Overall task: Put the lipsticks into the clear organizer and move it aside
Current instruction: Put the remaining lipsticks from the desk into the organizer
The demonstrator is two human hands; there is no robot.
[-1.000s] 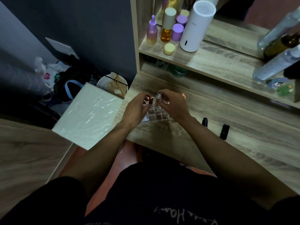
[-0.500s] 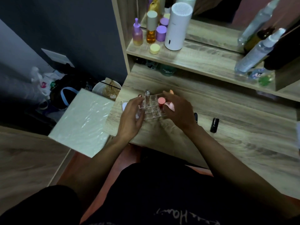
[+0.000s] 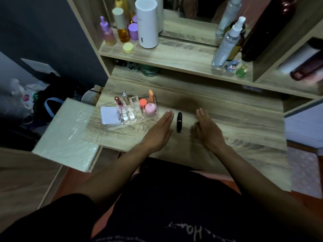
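The clear organizer (image 3: 131, 114) stands at the left of the wooden desk (image 3: 236, 123). Several lipsticks stand upright in it, among them a dark red one (image 3: 118, 101), a silver-capped one (image 3: 124, 95) and an orange one (image 3: 150, 95). A coral cap (image 3: 143, 102) and a round pink cap (image 3: 150, 109) fill its right end. One black lipstick (image 3: 179, 122) lies on the desk between my hands. My left hand (image 3: 157, 131) is flat and open just left of it. My right hand (image 3: 208, 130) hovers to its right with fingers extended; a blurred dark shape shows under its thumb.
A white card (image 3: 110, 116) sits against the organizer's left side. The shelf above carries bottles and a white cylinder (image 3: 148, 23). A pale wrapped box (image 3: 68, 135) juts out left of the desk, with clutter on the floor beyond.
Both hands have let go of the organizer and drawn back to the right, either side of the black lipstick. The organizer now rests at the desk's left. The camera has swung right.
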